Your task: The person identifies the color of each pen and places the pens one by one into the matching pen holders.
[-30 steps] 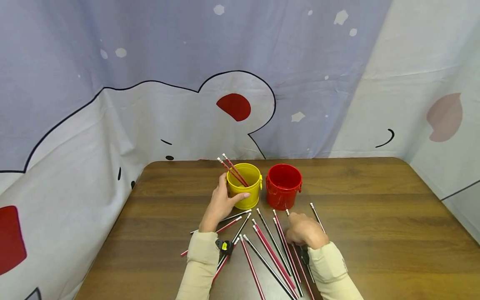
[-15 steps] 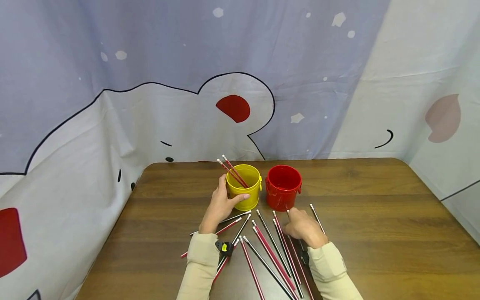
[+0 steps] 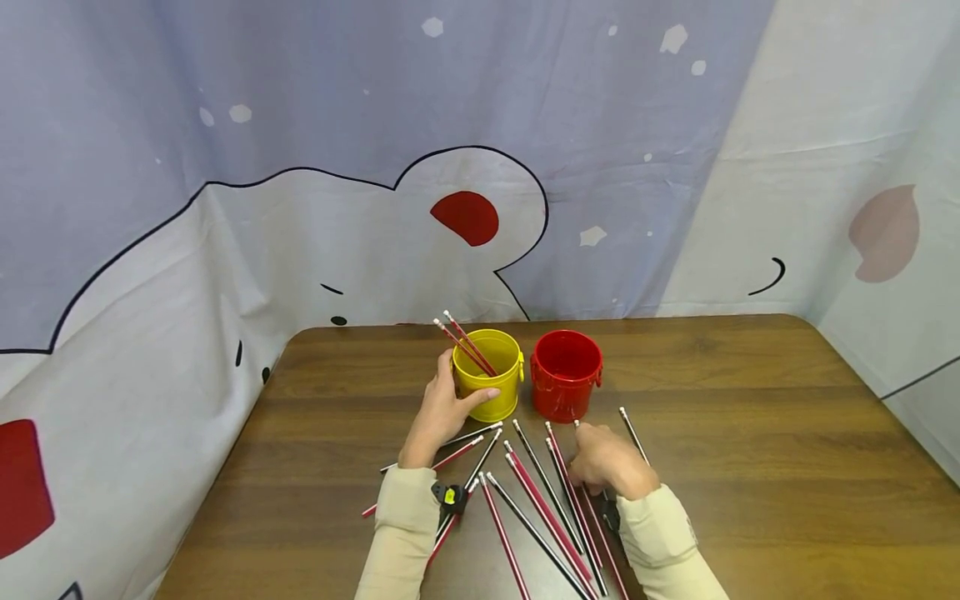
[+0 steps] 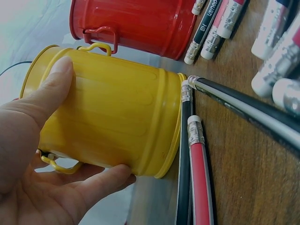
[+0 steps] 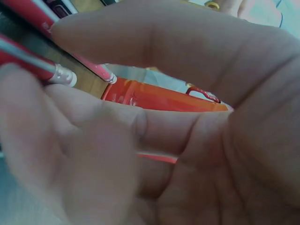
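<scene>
A yellow bucket [image 3: 504, 402] stands near the back of the table, two red pencils [image 3: 468, 346] leaning in it. My left hand [image 3: 441, 408] grips its side; in the left wrist view the thumb [image 4: 56, 79] lies along the wall, with fingers on the opposite side. My right hand [image 3: 611, 458] is down over the right-hand pencils, a white eraser end [image 3: 577, 423] showing just beyond it. In the right wrist view its thumb and curved fingers stand apart, with a red pencil [image 5: 33, 63] right at one fingertip.
A red bucket [image 3: 564, 398] stands just right of the yellow one. Several red and black pencils [image 3: 536, 492] lie spread between the arms, eraser ends mostly pointing away. A black pencil [image 3: 632, 432] lies right of my right hand. Behind the table [image 3: 750, 433] hangs a patterned cloth [image 3: 645, 167].
My right hand shifts slightly over the same pencils, its fingers moving a little. The left hand keeps its place on the yellow bucket.
</scene>
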`<state>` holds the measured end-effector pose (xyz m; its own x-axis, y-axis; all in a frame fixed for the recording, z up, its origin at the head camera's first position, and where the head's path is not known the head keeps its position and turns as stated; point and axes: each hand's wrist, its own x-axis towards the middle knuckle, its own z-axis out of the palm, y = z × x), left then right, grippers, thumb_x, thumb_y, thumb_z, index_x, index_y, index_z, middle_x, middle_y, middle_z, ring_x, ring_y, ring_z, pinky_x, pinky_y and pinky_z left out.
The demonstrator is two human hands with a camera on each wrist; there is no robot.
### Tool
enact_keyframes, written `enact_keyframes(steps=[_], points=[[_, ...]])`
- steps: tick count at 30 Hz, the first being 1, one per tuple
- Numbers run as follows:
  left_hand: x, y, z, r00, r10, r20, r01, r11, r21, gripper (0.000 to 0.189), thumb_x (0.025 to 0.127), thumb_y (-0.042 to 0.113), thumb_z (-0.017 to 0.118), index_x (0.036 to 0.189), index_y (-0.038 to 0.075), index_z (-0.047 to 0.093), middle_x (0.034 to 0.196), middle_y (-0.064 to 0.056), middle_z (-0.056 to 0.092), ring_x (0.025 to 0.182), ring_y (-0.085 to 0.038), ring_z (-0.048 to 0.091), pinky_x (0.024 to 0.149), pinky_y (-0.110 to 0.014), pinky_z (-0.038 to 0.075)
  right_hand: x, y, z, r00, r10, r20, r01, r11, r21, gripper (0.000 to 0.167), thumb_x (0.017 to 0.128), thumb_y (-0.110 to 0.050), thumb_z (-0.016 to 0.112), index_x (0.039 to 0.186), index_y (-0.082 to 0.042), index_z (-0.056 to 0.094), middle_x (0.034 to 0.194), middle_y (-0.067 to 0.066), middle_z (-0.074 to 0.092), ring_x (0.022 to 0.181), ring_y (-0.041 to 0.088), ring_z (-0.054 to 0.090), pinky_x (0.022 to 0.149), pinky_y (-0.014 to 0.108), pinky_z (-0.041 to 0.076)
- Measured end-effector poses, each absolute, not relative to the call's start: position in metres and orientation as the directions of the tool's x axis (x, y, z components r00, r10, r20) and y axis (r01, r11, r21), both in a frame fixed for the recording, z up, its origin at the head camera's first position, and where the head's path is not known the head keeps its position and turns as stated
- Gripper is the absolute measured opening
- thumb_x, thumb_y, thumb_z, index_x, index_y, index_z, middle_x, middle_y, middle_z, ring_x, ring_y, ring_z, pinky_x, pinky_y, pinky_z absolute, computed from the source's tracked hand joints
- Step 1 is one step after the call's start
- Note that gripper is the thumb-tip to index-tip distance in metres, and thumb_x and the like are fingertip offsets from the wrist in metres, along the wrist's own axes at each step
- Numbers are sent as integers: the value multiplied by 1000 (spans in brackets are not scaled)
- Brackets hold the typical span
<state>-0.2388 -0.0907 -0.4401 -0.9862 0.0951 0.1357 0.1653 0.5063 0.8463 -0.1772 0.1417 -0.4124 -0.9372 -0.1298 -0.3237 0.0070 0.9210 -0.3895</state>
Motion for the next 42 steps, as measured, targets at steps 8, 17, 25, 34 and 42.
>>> enact_keyframes(steps=[8, 17, 25, 34, 42], points=[[-240, -90, -440, -987, 96, 131, 161, 496, 853, 87, 75, 47, 70, 140, 16, 21, 128, -11, 48, 116, -24, 49, 102, -42, 36, -173, 133, -413, -947, -102, -305, 8, 940, -341, 9, 65, -3, 61, 67, -9, 54, 46, 3, 54, 40, 15, 54, 42, 31, 40], [-240, -90, -440, -990, 86, 116, 143, 502, 853, 86, 74, 49, 69, 139, 18, 22, 127, -9, 48, 116, -24, 48, 102, -42, 36, -174, 128, -417, -955, -62, -290, 24, 959, -283, 10, 65, -7, 62, 72, -9, 56, 58, 6, 52, 51, 22, 51, 43, 33, 38], [-240, -91, -441, -989, 88, 118, 146, 488, 861, 87, 74, 48, 70, 139, 18, 21, 127, -8, 48, 117, -24, 48, 102, -42, 36, -176, 125, -420, -965, -54, -258, 15, 966, -259, 12, 62, -10, 67, 69, -10, 58, 69, 8, 57, 59, 25, 52, 47, 38, 40], [-240, -91, -443, -985, 83, 150, 171, 492, 853, 86, 73, 47, 72, 138, 18, 24, 123, -9, 51, 114, -23, 50, 101, -41, 37, -176, 123, -422, -978, -63, -201, -6, 962, -274, 10, 62, -8, 66, 65, -11, 57, 68, 8, 58, 58, 25, 52, 46, 39, 40], [-239, -90, -441, -988, 82, 132, 155, 497, 854, 86, 73, 48, 71, 139, 18, 23, 125, -9, 50, 114, -23, 50, 101, -40, 37, -179, 123, -422, -975, -51, -217, 21, 947, -320, 11, 65, -9, 67, 64, -11, 56, 65, 6, 54, 57, 24, 50, 45, 37, 38]])
